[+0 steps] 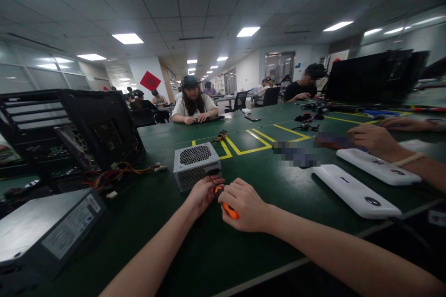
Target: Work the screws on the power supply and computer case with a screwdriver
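Observation:
A grey computer power supply (195, 169) with a perforated casing stands on the green table in front of me. My right hand (244, 204) is closed around the orange handle of a screwdriver (230, 211), whose thin dark shaft points up and left at the power supply's near side. Right by that side, my left hand (204, 195) has its fingers bent together around the shaft's far end. Whether they pinch the shaft or some small part is too fine to make out. A black socket or plug area (213, 172) shows just above these fingers.
On the left are an open black computer case (101, 130), loose coloured cables (132, 169) and a second power supply (52, 227). White devices (355, 190) lie at right, beside a co-worker's hand (378, 141). Yellow tape (249, 151) marks the table; another person sits opposite.

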Action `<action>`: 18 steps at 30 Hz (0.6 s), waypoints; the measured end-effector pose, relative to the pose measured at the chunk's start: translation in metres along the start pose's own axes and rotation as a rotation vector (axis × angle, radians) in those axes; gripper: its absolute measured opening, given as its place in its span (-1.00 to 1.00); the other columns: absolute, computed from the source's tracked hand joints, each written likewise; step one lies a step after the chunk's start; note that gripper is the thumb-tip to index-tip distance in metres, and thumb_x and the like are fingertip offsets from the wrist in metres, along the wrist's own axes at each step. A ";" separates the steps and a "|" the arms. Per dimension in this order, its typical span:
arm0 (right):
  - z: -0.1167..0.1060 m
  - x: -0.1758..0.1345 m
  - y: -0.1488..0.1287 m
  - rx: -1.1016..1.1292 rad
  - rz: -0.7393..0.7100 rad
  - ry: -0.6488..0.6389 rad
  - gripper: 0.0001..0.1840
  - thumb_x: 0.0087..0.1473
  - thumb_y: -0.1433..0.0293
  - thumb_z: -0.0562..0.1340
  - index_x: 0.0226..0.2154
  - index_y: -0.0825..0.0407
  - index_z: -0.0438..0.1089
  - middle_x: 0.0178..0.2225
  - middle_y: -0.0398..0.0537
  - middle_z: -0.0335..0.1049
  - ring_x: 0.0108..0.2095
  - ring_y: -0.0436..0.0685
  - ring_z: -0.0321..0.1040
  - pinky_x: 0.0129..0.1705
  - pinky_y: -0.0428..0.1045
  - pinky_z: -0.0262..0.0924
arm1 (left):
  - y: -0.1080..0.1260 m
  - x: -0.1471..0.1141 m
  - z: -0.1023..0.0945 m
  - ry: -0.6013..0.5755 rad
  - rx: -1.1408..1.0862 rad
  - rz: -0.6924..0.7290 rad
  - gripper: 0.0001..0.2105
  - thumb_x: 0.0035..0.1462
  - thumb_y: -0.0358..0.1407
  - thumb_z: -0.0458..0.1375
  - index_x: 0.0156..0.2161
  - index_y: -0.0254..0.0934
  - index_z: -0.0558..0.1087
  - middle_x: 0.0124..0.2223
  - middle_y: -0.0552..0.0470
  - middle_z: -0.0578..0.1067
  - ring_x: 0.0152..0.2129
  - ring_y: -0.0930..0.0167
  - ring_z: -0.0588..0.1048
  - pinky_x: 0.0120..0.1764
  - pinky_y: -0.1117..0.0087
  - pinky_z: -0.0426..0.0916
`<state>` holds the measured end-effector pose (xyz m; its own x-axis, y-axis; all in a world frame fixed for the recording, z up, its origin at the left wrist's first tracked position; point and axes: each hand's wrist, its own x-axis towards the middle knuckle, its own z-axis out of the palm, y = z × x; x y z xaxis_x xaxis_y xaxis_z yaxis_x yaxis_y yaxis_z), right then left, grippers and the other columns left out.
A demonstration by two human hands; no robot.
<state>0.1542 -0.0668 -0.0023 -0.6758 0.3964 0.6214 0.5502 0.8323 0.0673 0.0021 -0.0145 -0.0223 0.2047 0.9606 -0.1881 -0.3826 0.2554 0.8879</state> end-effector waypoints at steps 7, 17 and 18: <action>-0.005 0.003 -0.003 0.018 0.085 0.020 -0.80 0.01 0.30 0.07 -0.35 0.08 0.27 -0.45 -0.09 0.28 -0.45 0.03 0.14 -0.35 -0.03 -0.03 | -0.001 0.000 0.000 0.016 -0.006 0.012 -0.80 -0.03 -0.61 -0.05 -0.28 -0.45 0.33 -0.35 -0.13 0.48 -0.56 0.49 0.46 -0.50 0.53 0.35; -0.005 0.003 -0.006 -0.017 0.045 -0.022 -0.84 -0.06 0.32 0.12 -0.40 0.06 0.28 -0.41 -0.05 0.26 -0.38 0.07 0.14 -0.32 -0.02 -0.03 | 0.005 0.000 0.001 0.127 -0.114 -0.018 -0.80 0.05 -0.49 -0.09 -0.30 -0.50 0.36 -0.40 -0.17 0.48 -0.51 0.45 0.48 -0.50 0.52 0.36; -0.005 0.003 -0.006 -0.001 0.086 -0.020 -0.80 -0.04 0.28 0.11 -0.36 0.07 0.27 -0.42 -0.05 0.27 -0.40 0.06 0.15 -0.33 -0.02 -0.03 | 0.005 -0.001 0.002 0.130 -0.108 -0.018 -0.80 0.05 -0.49 -0.10 -0.31 -0.50 0.36 -0.39 -0.17 0.48 -0.52 0.46 0.48 -0.52 0.53 0.36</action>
<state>0.1514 -0.0725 0.0032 -0.6356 0.4745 0.6090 0.6072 0.7944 0.0149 0.0021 -0.0140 -0.0164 0.0965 0.9601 -0.2625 -0.4764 0.2761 0.8347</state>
